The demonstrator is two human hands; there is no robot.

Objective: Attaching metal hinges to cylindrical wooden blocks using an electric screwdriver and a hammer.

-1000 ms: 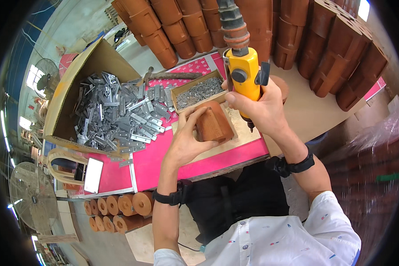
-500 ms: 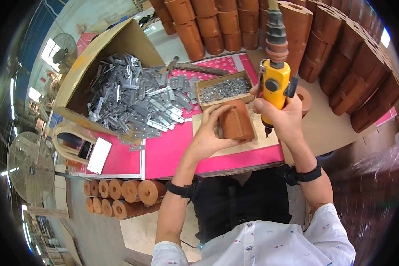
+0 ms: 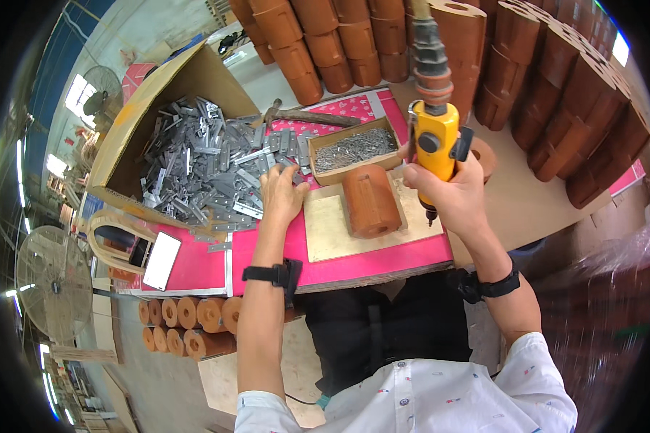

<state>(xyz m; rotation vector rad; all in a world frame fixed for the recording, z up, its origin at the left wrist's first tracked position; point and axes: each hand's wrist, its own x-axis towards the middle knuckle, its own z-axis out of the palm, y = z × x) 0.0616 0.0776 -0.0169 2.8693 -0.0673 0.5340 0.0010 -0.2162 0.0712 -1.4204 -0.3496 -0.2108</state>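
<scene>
Two hands are at work over a pale board [image 3: 339,231] lying on a pink mat [image 3: 267,260], and I place everything from that board. My right hand [image 3: 451,191], at the board's right edge, is wrapped closed around a yellow power screwdriver [image 3: 437,148] that hangs from a ribbed hose above; its bit points down just off the board's right side. My left hand [image 3: 280,193], just left of the board, rests with fingers spread on loose grey metal brackets [image 3: 217,169]; I cannot tell whether it has pinched one yet.

On the board itself lies a round brown wooden block [image 3: 370,200] on its side, touched by neither hand. It looks solid, stiff and fairly heavy, and its curved side would likely roll, so I would take it around the middle with a full palm.

Behind the board sits a shallow box of small screws [image 3: 354,148], with a hammer [image 3: 310,115] beyond it. Left of the board, the brackets spill from a big cardboard box [image 3: 188,79]. They look light, hard and sharp-edged, best picked by the flat faces.
</scene>
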